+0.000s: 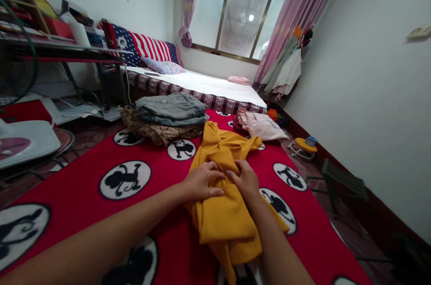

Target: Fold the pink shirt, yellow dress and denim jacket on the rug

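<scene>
A mustard-yellow garment (222, 217) lies crumpled on a red blanket (87, 168) printed with black-and-white cartoon circles. My left hand (202, 182) rests on the middle of the garment, fingers curled and pinching a fold of the cloth. My right hand (245, 181) sits right beside it, fingers bent and gripping the same bunched fabric. Both forearms reach in from the bottom edge.
A stack of folded clothes (168, 116), grey jeans on top, sits at the far left of the blanket. Pink folded garments (259, 125) lie at the far right. A bed (202, 85), shelves (50, 42), a fan base (23, 141) and a small stool (340, 184) surround the blanket.
</scene>
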Tool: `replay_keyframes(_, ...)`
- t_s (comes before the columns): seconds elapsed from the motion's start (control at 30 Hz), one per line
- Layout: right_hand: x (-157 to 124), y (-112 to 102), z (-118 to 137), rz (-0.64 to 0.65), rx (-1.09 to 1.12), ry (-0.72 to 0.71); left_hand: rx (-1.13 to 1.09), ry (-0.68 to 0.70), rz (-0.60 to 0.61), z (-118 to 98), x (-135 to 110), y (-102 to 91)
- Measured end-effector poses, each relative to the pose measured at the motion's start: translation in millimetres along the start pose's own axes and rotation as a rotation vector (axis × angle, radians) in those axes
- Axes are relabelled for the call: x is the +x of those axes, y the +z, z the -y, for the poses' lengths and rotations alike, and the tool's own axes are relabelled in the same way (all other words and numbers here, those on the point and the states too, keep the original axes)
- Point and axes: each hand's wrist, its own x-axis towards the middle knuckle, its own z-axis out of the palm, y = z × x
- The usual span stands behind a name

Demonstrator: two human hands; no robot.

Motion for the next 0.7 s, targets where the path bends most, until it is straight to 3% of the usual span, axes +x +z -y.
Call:
replay_keyframes(0.1, -1.0, -6.5, -5.0, -0.038, 0.14, 0.03, 0.041, -0.046, -0.006, 0.1, 0.7, 6.5)
replay_keyframes(0.17, 3.3, -22.9, -17.4, -0.292, 0.256, 0.111, -0.024, -0.081, -0.001, 1.7, -0.5, 5.3)
replay_keyframes(0.27, 9.4, -50.2, -51.1, -0.792, 0.275, 0.294, -0.203, -0.112, -0.043, 6.6, -3.5, 3.2)
replay_keyframes(0.33, 9.7, -62.3, -72.3, -0.986, 0.219, 0.382, -0.322, -0.132, -0.172, 10.6, -4.6, 1.0)
replay_keyframes(0.4, 7.2, -66.7, -81.7, -1.05, 0.132, 0.389, -0.451, -0.171, -0.384, 14.9, -4.1, -4.8)
replay_keyframes(0.47, 3.4, -63.9, -76.2, -1.028, 0.035, 0.293, -0.659, -0.222, -0.575, 19.7, -3.3, -16.8)
replay_keyframes(0.53, -0.6, -55.9, -59.9, -0.904, 0.019, 0.139, -0.915, -0.287, -0.693, 26.3, -5.3, -35.9)
replay_keyframes(0.6, -4.7, -45.8, -40.8, -0.64, 0.118, 0.03, -1.099, -0.352, -0.791, 36.0, -13.1, -61.0)
replay_keyframes(0.7, -10.4, -32.5, -20.6, -0.142, 0.142, -0.04, -1.157, -0.447, -0.987, 58.9, -37.3, -103.0)
